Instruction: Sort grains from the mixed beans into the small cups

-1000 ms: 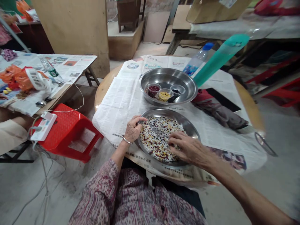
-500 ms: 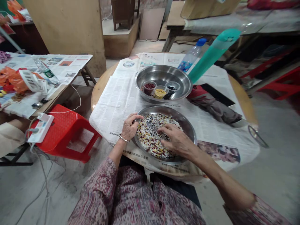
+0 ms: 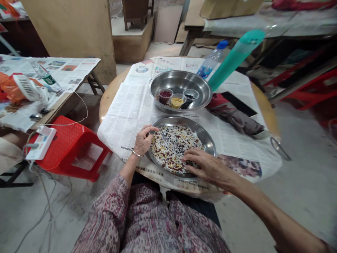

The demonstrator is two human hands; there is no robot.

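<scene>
On the papered counter [image 3: 126, 112], at six o'clock: a tray [image 3: 207, 140] of loose grain [image 3: 171, 144]. Left hand [image 3: 143, 141] bent at its ten-o'clock rim, right hand [image 3: 202, 162] half-curled into grain at four, grips unclear. Probably slippery, easily spilled; best held by the stiff rim.

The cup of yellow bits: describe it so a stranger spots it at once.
Start at the round table, then pass the basin of mixed grains to the farther basin. Inside, the cup of yellow bits is the middle of three; yellow contents set it apart from the cup of dark red bits on its left and the cup of black bits on its right.
</scene>
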